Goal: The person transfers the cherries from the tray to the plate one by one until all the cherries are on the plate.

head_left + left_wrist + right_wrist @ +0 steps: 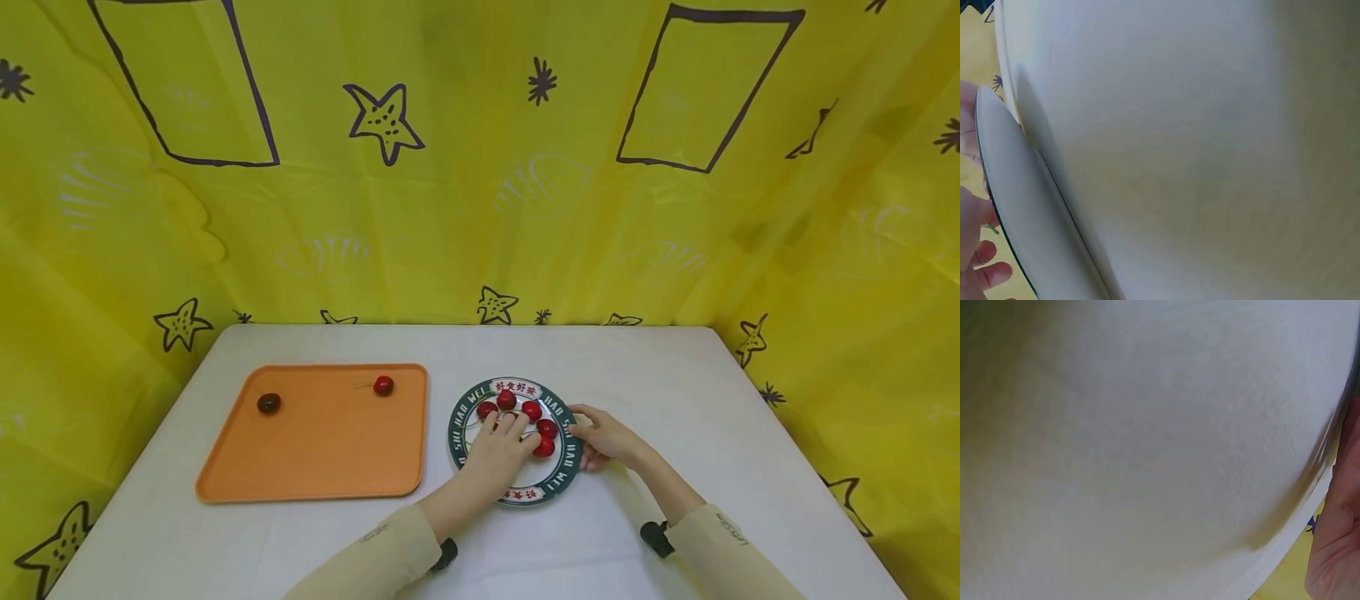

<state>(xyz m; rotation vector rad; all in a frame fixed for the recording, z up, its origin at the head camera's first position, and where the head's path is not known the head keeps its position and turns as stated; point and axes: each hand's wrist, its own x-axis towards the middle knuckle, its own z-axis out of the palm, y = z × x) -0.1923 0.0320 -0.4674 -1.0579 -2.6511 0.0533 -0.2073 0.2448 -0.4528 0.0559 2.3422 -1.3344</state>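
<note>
A round plate (pixel 535 488) with a dark green lettered rim rests on the table and holds several red cherries (pixel 544 447). My left hand (pixel 495 454) reaches over it from the near left, its fingers bent down among the cherries. Those fingers cover part of the fruit, so whether they pinch a cherry cannot be made out. In the left wrist view, fingertips and a green stem (pixel 991 229) show past the plate's pale underside (pixel 1029 206). At the plate's right edge my right hand (pixel 611 437) grips the rim, thumb on top and other fingers lower.
Left of the plate lies an orange rectangular tray (pixel 322 450). It holds a dark cherry (pixel 268 403) at its left and a red cherry (pixel 383 385) near its far right corner. A white cloth (pixel 637 354) covers the table, and a yellow patterned curtain (pixel 450 225) hangs behind.
</note>
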